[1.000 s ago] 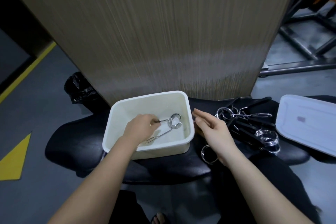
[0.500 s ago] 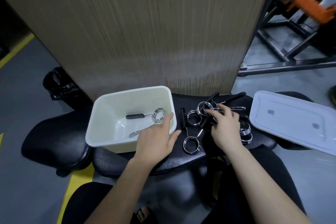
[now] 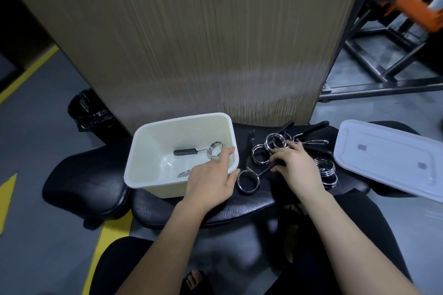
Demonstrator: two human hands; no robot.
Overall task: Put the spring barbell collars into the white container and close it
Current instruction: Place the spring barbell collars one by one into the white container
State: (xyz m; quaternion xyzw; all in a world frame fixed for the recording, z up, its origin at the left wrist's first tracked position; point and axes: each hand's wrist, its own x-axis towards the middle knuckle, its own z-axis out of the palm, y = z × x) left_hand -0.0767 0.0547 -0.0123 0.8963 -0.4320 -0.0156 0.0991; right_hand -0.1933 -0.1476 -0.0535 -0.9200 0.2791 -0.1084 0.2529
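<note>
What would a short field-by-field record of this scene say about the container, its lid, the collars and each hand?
container: open white rectangular plastic container on black padded bench
inside: one chrome spring barbell collar with black grip
lid: white flat plastic lid, off, to the right
loose collars: pile of chrome spring collars on the bench, right of container
left hand: resting on container's near right corner, holding nothing
right hand: fingers on the pile; grip unclear

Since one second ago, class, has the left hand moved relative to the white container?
Yes. The left hand has pulled out of the white container toward its near right corner, and now rests on the rim there, leaving a spring collar inside.
</note>
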